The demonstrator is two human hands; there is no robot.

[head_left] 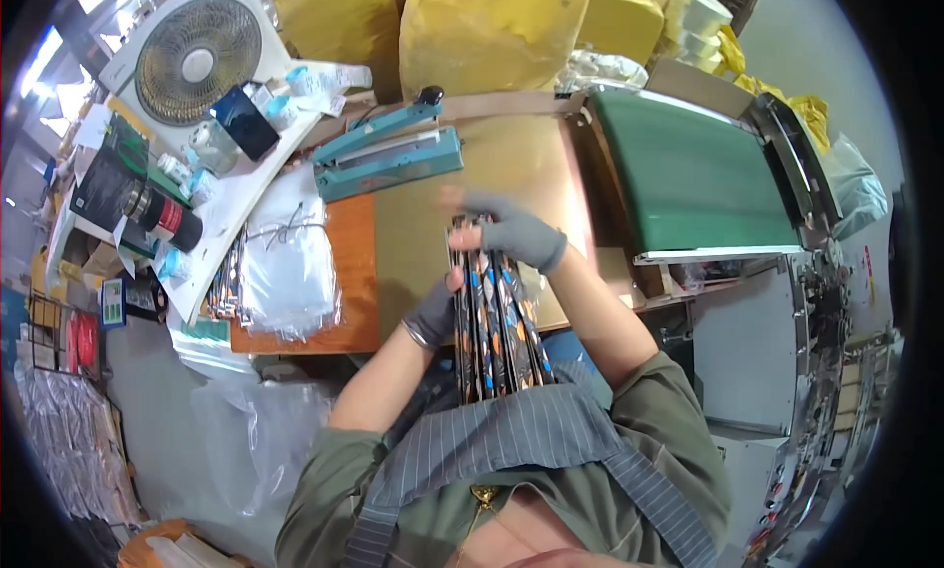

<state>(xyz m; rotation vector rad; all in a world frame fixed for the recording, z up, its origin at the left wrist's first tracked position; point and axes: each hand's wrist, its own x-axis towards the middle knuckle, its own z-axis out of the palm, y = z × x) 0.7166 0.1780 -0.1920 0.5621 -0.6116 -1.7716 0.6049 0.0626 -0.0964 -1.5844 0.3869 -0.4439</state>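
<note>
A bundle of thin, dark folded pieces with a blue, orange and white pattern stands edge-on between my body and the table's front edge. What kind of pieces they are, I cannot make out. My left hand, in a grey fingerless glove, grips the bundle's left side, its thumb up along the near pieces and its other fingers hidden. Across the bundle's far end lies my right hand, gloved the same way. Its thumb touches the top of the pieces while its fingers stretch out to the left, the tips blurred.
A teal hand-lever sealer stands on the brown table mat. Clear plastic bags lie left of it. Beyond them, a white shelf carries a fan, a phone and a flask. A green conveyor belt runs at right.
</note>
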